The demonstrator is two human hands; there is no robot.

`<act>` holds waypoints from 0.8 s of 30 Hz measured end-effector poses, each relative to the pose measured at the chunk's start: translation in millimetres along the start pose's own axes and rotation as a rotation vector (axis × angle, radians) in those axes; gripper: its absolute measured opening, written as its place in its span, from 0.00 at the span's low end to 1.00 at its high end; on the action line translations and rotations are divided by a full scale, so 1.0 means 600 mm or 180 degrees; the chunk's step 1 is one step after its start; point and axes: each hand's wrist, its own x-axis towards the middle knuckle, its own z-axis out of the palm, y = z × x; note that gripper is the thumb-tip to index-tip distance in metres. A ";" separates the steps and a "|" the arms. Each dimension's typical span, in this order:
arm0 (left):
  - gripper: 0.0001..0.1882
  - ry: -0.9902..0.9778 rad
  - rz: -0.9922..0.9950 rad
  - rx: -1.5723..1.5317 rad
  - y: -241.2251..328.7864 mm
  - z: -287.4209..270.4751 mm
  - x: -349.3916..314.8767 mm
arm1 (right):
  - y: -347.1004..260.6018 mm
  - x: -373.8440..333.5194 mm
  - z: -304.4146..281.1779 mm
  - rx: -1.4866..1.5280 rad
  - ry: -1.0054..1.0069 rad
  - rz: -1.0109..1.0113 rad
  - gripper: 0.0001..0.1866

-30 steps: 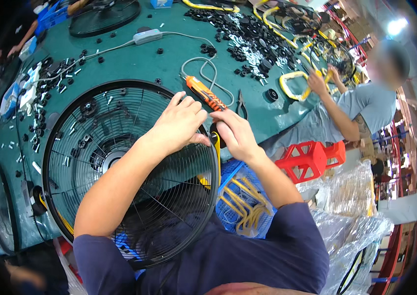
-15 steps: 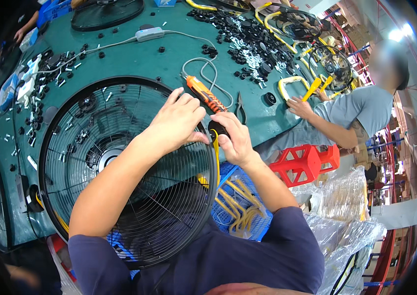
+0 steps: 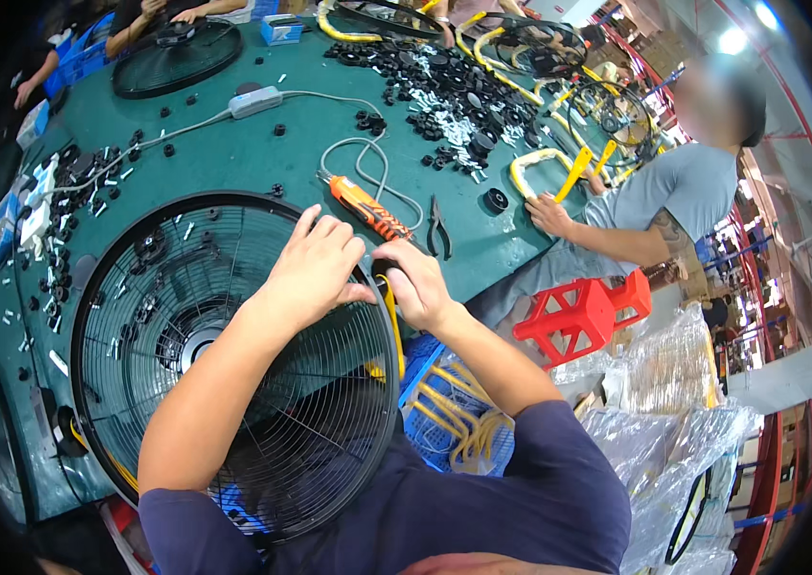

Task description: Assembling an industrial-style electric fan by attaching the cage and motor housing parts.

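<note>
A large round black fan point(image 3: 262, 422) with a wire guard leans between me and the table's edge. My left hand point(image 3: 315, 266) grips the fan's rim at its upper right, fingers over the edge and thumb toward the knob. Beside it, my right hand point(image 3: 415, 287) is closed around a black knob point(image 3: 387, 269), most of which the fingers hide. The knob sits at the fan's side, where a yellow tube bracket point(image 3: 393, 326) runs down along the rim. Just beyond my hands lies an orange-and-black electric screwdriver point(image 3: 367, 208) with a grey cord.
Pliers point(image 3: 437, 228) and a black round part point(image 3: 495, 200) lie on the green table point(image 3: 262, 153). Black knobs and screws point(image 3: 463, 105) are heaped farther back. To the right are a co-worker point(image 3: 664, 206) holding a yellow tube, a red stool point(image 3: 583, 316) and a blue basket point(image 3: 434, 441) of yellow tubes.
The view has shifted, so the table and its things sit farther left and, near the back, more shows. Both hands stay at the rim and knob; my right fingers have curled further round the knob.
</note>
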 end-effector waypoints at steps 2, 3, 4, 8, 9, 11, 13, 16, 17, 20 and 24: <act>0.29 -0.0123 0.0007 0.0052 0.002 0.004 0.008 | 0.021 0.026 -0.009 0.0273 -0.0847 0.0566 0.13; 0.29 -0.0255 -0.0035 0.0063 0.004 0.006 0.012 | 0.033 0.040 -0.017 0.0234 -0.1414 0.0952 0.16; 0.28 -0.0460 -0.0092 0.0070 0.006 0.007 0.013 | 0.037 0.046 -0.021 0.0540 -0.1638 0.1124 0.18; 0.29 -0.0219 -0.0085 0.0051 0.004 -0.002 0.007 | 0.021 0.033 -0.023 0.0140 -0.0574 0.0886 0.15; 0.29 -0.0145 -0.0161 0.0102 0.002 -0.005 0.003 | 0.009 0.023 -0.015 -0.0207 0.0039 0.0124 0.15; 0.29 0.0111 0.0019 -0.0004 -0.001 -0.008 -0.005 | -0.008 0.010 -0.007 -0.0193 0.0246 -0.0523 0.15; 0.29 0.0057 -0.0001 0.0027 -0.002 -0.004 -0.003 | -0.011 0.016 0.002 -0.0272 0.0264 -0.0560 0.13; 0.30 -0.0401 -0.0111 0.0187 0.001 0.007 0.010 | 0.013 0.047 -0.011 0.0136 -0.1221 0.1159 0.14; 0.30 -0.0463 -0.0095 0.0187 0.004 0.009 0.011 | 0.020 0.055 -0.019 0.0162 -0.1634 0.1487 0.16; 0.30 -0.0330 -0.0076 0.0092 0.006 0.004 0.011 | 0.023 0.052 -0.020 0.0549 -0.1358 0.1566 0.17; 0.29 0.0244 -0.0032 -0.0083 0.001 -0.008 -0.004 | 0.002 0.010 -0.002 -0.0103 0.0144 -0.0125 0.13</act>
